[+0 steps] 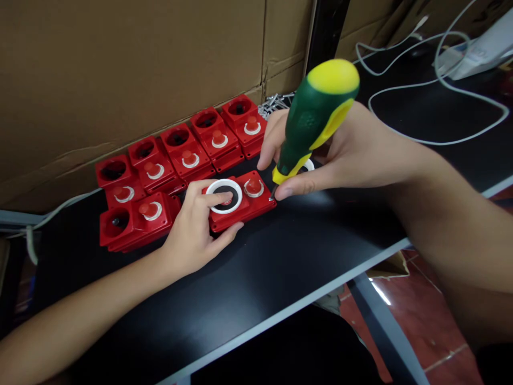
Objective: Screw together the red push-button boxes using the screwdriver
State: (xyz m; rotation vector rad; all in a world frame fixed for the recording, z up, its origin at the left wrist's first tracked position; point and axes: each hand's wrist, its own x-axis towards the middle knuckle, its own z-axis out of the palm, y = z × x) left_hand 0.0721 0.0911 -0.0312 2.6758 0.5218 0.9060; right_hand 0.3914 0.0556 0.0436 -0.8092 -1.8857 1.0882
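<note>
My left hand [200, 230] grips a red plastic housing [256, 208] on the black table, its index finger lying on the dark disc inside a white ring [240, 200]. Beside the ring, the housing bears a red dome with a white collar. In my right hand [336, 155] is a green and yellow screwdriver [306, 115], tilted, handle upward. Its tip meets a small screw [271, 199] at the housing's right corner. Part of another white ring [309, 164] shows behind my right hand, mostly hidden.
Several similar red housings [184, 152] with open round holes line the back beside a cardboard wall [140, 59]. One more housing [134, 224] lies left of my left hand. A pile of screws [276, 102] sits behind. A white cable [441, 141] loops over the table's right part.
</note>
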